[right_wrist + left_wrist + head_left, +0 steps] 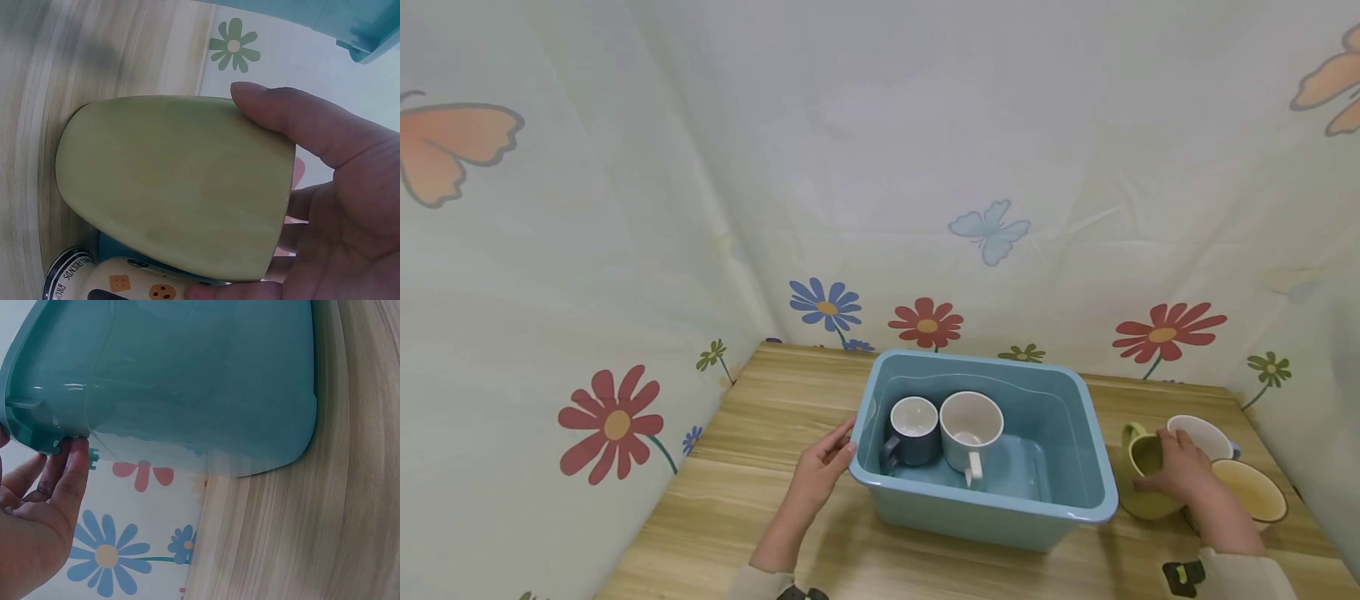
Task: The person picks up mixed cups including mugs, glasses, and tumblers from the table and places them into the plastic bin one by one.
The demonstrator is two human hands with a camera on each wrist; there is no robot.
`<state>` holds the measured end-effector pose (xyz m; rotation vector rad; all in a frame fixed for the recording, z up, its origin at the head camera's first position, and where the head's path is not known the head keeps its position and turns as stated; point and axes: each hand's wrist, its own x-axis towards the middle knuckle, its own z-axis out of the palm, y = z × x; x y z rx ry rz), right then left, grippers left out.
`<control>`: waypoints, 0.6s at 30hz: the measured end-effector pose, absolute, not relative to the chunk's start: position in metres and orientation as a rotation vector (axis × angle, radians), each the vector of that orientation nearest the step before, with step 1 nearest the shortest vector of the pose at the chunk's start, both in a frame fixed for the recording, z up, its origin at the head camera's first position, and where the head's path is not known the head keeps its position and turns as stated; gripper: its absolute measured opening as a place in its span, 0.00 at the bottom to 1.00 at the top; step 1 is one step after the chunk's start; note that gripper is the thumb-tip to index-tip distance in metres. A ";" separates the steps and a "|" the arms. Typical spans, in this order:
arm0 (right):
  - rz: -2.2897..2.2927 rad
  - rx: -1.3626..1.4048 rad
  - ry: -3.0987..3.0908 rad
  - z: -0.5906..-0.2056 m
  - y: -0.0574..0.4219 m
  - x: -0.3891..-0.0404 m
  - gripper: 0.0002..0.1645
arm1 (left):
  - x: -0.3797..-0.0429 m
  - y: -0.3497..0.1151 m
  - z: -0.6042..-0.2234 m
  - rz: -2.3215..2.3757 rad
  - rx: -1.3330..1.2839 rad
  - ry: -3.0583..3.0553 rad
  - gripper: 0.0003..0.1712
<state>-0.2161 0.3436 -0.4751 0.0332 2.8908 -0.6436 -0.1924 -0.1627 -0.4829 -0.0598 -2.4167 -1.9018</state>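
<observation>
My left hand (820,471) holds the left rim of a blue plastic basin (955,518); in the left wrist view its fingers (74,472) reach under the rim. Inside the basin, a dark blue mug (917,447) with a white interior stands beside a larger white mug (958,450), both upright at the left. To the right of the basin my right hand (1183,471) grips a green mug (169,181) at its rim, thumb on one side and fingers around the other. The green mug stands on the table.
Behind the right hand is a white mug (1202,435) with a blue handle. A cream mug (1258,492) with printed cookies stands next to it, partly hidden by the forearm. A patterned curtain (880,167) borders the wooden table (775,400) at the back and sides.
</observation>
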 end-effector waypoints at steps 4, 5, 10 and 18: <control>-0.690 0.090 2.856 -0.474 0.340 -0.214 0.62 | -0.192 -0.163 -0.484 -1.906 -0.052 -2.418 0.27; -0.697 0.100 2.856 -0.474 0.339 -0.213 0.63 | -0.192 -0.163 -0.484 -1.907 -0.051 -2.417 0.27; -0.694 0.114 2.882 -0.477 0.334 -0.211 0.63 | -0.193 -0.163 -0.484 -1.908 -0.049 -2.414 0.27; -0.645 0.064 2.920 -0.479 0.333 -0.206 0.61 | -0.193 -0.163 -0.485 -1.904 -0.043 -2.411 0.27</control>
